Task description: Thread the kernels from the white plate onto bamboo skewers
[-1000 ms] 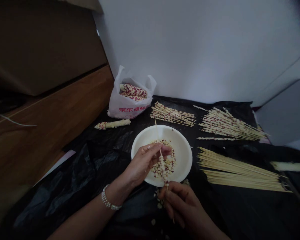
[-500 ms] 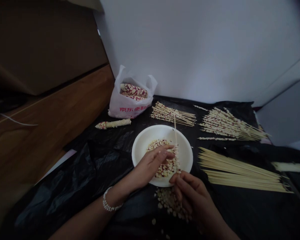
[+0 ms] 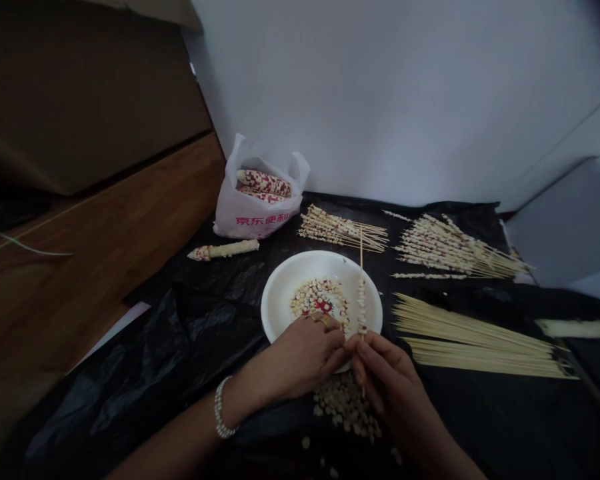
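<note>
My right hand [image 3: 387, 370] pinches a wooden skewer [image 3: 361, 257] near its lower end, holding it nearly upright over the bowl's right side. Corn kernels are threaded along the lower half of the skewer; its top is bare. My left hand [image 3: 307, 350], with a ring and a beaded bracelet, is closed, and its fingers meet the right fingertips beside the skewer. What those left fingertips hold is hidden. Below both hands is a white bowl [image 3: 275, 293] with loose cream and dark red corn kernels [image 3: 313, 293] and a patch of its red printed base showing.
Behind the bowl stand a white plastic bag [image 3: 230, 213] of corn cobs and a mostly stripped cob [image 3: 225, 250]. Kernel-covered skewers [image 3: 435, 247] lie in piles at the right, above bare skewers [image 3: 470, 337]. Loose kernels [image 3: 347, 403] lie on black plastic sheeting [image 3: 155, 353].
My left hand has moved down and right from beside the threaded kernels to the right fingertips, and its fingers have curled in. The view has shifted slightly.
</note>
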